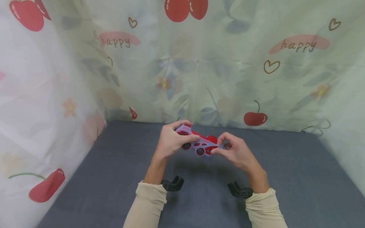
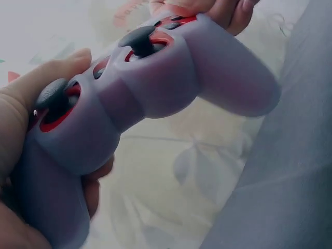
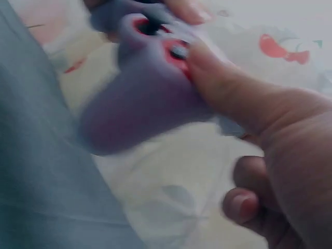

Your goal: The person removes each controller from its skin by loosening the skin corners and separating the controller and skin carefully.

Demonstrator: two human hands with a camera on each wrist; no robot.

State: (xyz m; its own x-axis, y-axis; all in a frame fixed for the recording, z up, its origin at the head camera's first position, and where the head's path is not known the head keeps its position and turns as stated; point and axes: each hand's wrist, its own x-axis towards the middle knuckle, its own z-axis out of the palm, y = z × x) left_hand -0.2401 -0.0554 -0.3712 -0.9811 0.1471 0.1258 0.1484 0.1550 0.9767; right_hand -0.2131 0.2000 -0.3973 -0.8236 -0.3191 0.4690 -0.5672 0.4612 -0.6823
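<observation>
A red game controller with black thumbsticks is held up above the table in a translucent lilac silicone cover. My left hand grips the controller's left end through the cover, thumb across its face and fingers behind the handle. At the other end, my right hand pinches the cover's edge between thumb and forefinger, drawing it out from the red body. The right handle is sheathed in lilac in the right wrist view. Part of the controller's back is hidden.
Below the hands lies a dark grey tabletop. A printed curtain with cherries and flowers hangs behind it and at both sides. Each wrist carries a black mount, the left mount and the right mount.
</observation>
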